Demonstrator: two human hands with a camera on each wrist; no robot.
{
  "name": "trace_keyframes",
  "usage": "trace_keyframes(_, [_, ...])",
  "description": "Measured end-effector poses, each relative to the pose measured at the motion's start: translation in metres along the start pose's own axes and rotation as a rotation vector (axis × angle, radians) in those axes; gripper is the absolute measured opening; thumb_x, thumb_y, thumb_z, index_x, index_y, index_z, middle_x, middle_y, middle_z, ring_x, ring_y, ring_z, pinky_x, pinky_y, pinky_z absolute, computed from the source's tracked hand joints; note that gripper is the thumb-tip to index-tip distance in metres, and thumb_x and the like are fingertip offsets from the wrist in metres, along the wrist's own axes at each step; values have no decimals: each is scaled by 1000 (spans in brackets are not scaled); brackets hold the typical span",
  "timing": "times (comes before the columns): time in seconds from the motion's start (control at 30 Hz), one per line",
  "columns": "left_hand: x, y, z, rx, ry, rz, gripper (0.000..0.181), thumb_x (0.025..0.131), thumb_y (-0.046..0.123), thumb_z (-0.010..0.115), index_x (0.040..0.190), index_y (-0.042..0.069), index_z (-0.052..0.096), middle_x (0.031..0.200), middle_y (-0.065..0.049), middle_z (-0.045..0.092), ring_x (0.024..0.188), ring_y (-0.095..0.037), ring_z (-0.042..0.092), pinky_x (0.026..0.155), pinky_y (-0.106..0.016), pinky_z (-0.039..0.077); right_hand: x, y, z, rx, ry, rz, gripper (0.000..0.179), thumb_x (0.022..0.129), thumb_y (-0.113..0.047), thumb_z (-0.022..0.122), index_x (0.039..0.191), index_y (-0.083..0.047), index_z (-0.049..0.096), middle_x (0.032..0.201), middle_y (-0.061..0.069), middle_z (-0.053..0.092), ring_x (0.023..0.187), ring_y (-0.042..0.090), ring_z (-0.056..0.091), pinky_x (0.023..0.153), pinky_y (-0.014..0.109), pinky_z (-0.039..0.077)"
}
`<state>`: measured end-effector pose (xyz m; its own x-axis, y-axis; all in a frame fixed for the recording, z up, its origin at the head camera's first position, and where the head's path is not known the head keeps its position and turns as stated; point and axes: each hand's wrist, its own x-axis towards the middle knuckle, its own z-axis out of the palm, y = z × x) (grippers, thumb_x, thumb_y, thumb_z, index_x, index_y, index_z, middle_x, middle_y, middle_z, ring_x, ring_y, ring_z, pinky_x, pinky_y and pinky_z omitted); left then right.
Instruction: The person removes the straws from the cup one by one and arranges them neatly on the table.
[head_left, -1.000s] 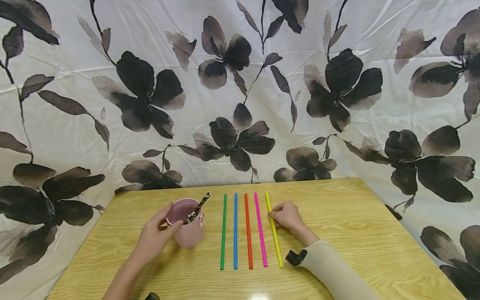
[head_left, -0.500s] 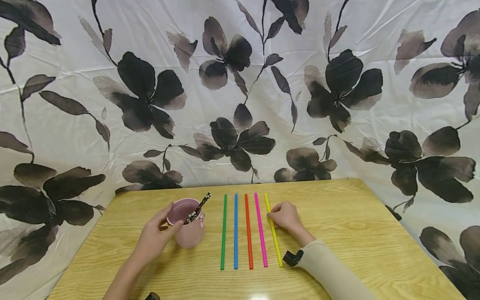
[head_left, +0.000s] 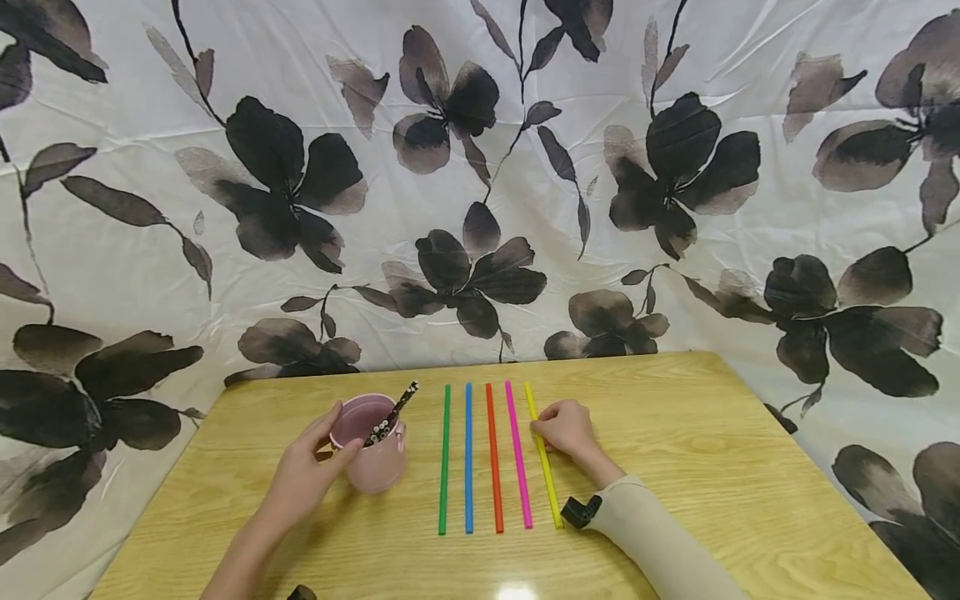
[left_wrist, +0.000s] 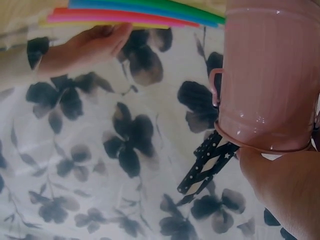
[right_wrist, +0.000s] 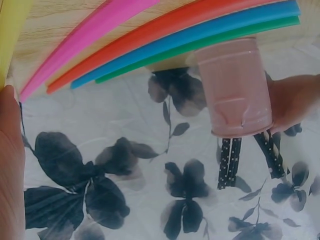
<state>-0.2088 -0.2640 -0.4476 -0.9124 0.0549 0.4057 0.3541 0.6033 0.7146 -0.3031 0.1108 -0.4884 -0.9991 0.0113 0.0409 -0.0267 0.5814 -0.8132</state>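
Note:
My left hand (head_left: 300, 471) grips the rim of a small pink metal bucket (head_left: 377, 468), thumb at the near side. Several black straws (head_left: 397, 406) with white patterns stand leaning inside it. In the head view a green straw (head_left: 445, 458), a blue straw (head_left: 469, 458), a red straw (head_left: 494, 458) and a pink straw (head_left: 517, 454) lie side by side on the table, pointing away from me. Rightmost lies a yellow straw (head_left: 549, 483), which my right hand (head_left: 567, 431) pinches around its upper half. The right wrist view shows the thumb (right_wrist: 9, 115) against the yellow straw.
The wooden table (head_left: 675, 467) has its far edge against a white cloth (head_left: 585, 167) printed with dark flowers. A black wrist camera (head_left: 581, 511) on the right sleeve sits close beside the yellow straw's near end.
The yellow straw's far end has shifted slightly left toward the pink straw, my right hand moving with it. My left hand and the bucket hold still; the head view tilts slightly.

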Motion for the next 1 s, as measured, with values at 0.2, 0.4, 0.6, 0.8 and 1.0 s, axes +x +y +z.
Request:
trace_keyframes(0.2, [-2,3,2,-25,-1,-14,65,82,34,59,137,11,31,137,-11,33,111,-25,45,76,-31,48,-1,-1,-1,-4,-3,12,14,73,-18,70,77,-4,67,62,4,60,42,15,55,39,25,47])
trace_keyframes(0.4, [-7,1,6,-49,8,-23,65,83,31,60,138,13,29,138,-11,31,113,-27,44,78,-31,47,-3,2,0,-10,-2,26,16,73,-19,70,78,-5,67,63,4,59,42,14,55,40,25,47])
trace_keyframes(0.6, [-9,4,8,-76,3,-36,65,84,30,58,138,14,27,139,-11,29,116,-30,41,79,-31,47,-4,4,-1,-7,-6,22,17,73,-21,70,78,-5,67,62,3,59,42,16,55,39,25,47])
trace_keyframes(0.8, [-6,7,9,-134,7,-42,65,84,28,58,138,13,27,139,-13,29,118,-31,38,81,-28,46,-1,3,-7,-19,8,10,18,74,-24,70,77,-7,66,52,5,58,41,18,55,40,27,45])
trace_keyframes(1.0, [-4,11,10,-100,35,-65,66,83,31,59,138,11,28,136,-13,32,114,-31,42,80,-30,46,-1,-13,-13,33,22,-69,14,76,-23,69,81,-9,68,63,3,62,50,19,57,46,29,46])
